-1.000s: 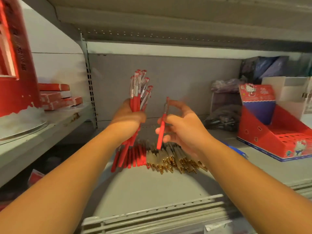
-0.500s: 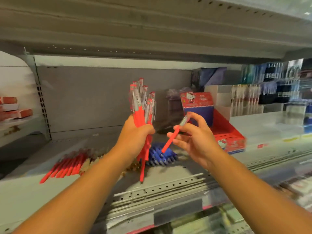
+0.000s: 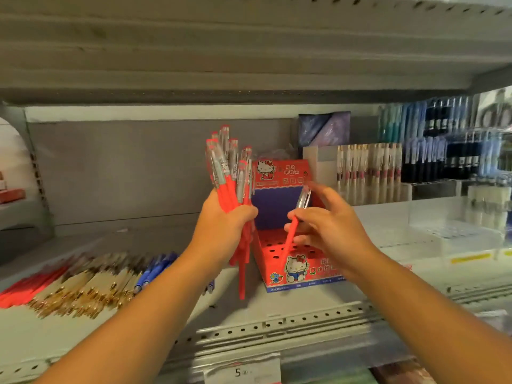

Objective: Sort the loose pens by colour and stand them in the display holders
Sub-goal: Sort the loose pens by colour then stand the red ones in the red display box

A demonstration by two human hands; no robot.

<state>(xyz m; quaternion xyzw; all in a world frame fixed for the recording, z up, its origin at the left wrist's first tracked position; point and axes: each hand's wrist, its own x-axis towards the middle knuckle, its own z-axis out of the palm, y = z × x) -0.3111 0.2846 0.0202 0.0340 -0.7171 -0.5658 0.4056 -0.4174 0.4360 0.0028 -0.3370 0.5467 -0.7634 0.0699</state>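
Now the right grip (image 3: 329,225) pinches a single red pen (image 3: 290,241) between thumb and fingers. The pen is tilted, tip down, low over the perforated floor of the red display holder (image 3: 318,268). Whether the tip is already in a hole I cannot tell. The left grip (image 3: 224,220) is wrapped round a bundle of red pens (image 3: 227,173), caps up, just left of the holder.

To seat this pen well, I judge it best to bring it nearer upright and aim the tip at a back-row hole, so later pens need not be threaded past it. Release should come only once the pen stands by itself. Holding the bundle clear of the holder's side wall avoids nudging the box.

More loose pens, red (image 3: 27,286), gold-trimmed (image 3: 91,284) and blue (image 3: 155,270), lie grouped on the shelf (image 3: 277,303) to the left.
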